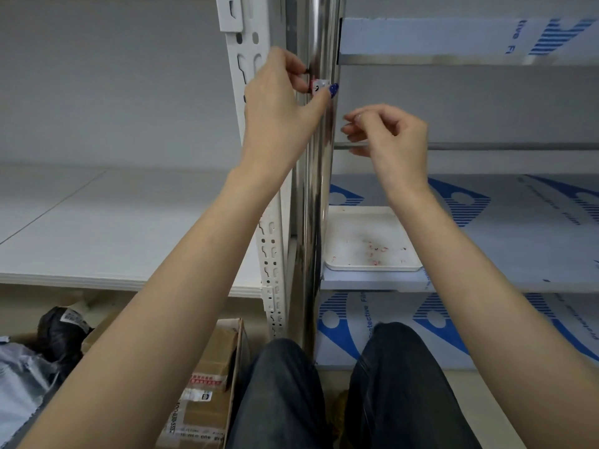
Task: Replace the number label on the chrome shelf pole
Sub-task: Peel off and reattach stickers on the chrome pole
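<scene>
Two hands are raised at the chrome pole (316,189), which stands upright between a white slotted post (272,254) and the film-covered shelves. A small white label (319,85) with a reddish left edge is seen on the front of the pole, above the middle shelf, and is pinched there by the left hand (278,105), the thumb (324,95) being laid just under it and the fingers curled in from above. The right hand (392,140) is held just beside the pole, lower down, with its fingertips drawn together; whether a scrap is held between them cannot be told.

Small red scraps (376,251) are scattered in the white tray (366,241) on the shelf below, so some peeling is judged to be done. The step in hand is taken to be either lifting the old label or pressing on the new one; which of the two is not shown. Smoothing or full removal is left.

The pole's long axis is vertical. The label faces the camera, and its longer side appears to run across the pole, though it is too small and blurred for certainty.
</scene>
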Demonstrator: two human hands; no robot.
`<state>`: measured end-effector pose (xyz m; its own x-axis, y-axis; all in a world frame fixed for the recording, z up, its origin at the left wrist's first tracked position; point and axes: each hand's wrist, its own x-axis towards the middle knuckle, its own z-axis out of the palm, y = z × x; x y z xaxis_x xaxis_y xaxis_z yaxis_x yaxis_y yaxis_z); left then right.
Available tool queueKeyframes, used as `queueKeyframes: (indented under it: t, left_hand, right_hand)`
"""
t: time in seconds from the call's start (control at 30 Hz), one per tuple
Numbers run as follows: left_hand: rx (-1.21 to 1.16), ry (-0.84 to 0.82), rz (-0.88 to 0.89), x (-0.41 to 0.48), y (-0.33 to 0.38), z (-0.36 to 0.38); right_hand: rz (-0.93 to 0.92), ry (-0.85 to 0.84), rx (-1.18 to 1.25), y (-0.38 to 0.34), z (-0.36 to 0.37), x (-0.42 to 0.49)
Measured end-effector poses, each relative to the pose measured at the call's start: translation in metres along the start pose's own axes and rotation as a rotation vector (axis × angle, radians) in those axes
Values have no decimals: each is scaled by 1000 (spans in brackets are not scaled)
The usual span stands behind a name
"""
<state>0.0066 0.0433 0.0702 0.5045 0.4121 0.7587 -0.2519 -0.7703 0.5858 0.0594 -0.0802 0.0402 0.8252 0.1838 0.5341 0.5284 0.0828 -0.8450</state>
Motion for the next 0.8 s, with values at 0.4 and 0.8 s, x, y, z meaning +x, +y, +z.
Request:
queueKeyframes:
  t: [0.4,0.8]
  left_hand:
    - [-35,-153,-112,2,-6,-3]
    - [-37,-327,-177,-9,-21,7]
  right_hand:
    - [-158,-19,-62,-4,-2,3]
    - [-477,96,-306,2,21,23]
